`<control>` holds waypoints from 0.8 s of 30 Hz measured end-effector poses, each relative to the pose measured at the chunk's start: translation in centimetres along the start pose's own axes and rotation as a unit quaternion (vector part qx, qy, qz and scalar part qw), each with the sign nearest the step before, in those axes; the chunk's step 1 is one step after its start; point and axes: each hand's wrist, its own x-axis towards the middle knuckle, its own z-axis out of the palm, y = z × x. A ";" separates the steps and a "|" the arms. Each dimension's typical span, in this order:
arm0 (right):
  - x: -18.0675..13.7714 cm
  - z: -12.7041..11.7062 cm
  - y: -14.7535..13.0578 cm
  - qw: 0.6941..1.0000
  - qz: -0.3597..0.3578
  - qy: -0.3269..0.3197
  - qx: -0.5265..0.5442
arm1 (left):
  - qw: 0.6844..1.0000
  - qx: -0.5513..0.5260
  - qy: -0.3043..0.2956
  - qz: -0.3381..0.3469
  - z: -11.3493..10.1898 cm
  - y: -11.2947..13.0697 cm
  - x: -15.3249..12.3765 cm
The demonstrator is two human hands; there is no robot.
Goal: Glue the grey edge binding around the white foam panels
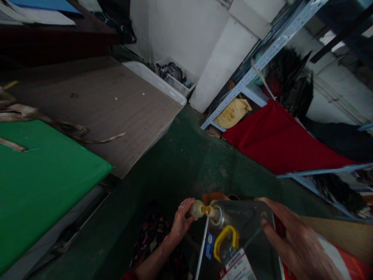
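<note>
My left hand (183,218) is closed around a small pale bottle (197,209), its mouth held against the spout (214,214) of a large metal can (250,221). Something amber shows where bottle and spout meet. A yellow handle (225,241) and a white label with a barcode (239,268) are on the can's top face. My right hand (294,237) grips the can's right edge, thumb over the top face and fingers partly hidden. The can looks tilted, and its lower part is out of sight.
To the left are a green-covered table (52,186) and a brown board (116,105). A blue metal rack (262,62) with red cloth (279,140) stands to the right. A white bin (177,85) holding dark cloth sits by the wall. Green floor (163,171) lies between.
</note>
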 end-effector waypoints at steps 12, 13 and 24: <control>1.3 -0.7 -1.3 0.998 -0.018 0.048 -0.022 | 1.000 0.002 0.005 -0.013 0.2 -0.4 0.0; 1.3 -0.7 -1.3 0.998 -0.022 0.048 -0.022 | 1.000 0.004 0.005 -0.014 0.2 -0.3 0.0; 1.0 -0.3 -0.9 0.999 -0.008 0.034 -0.016 | 1.000 0.012 0.013 0.014 0.2 -0.9 -0.2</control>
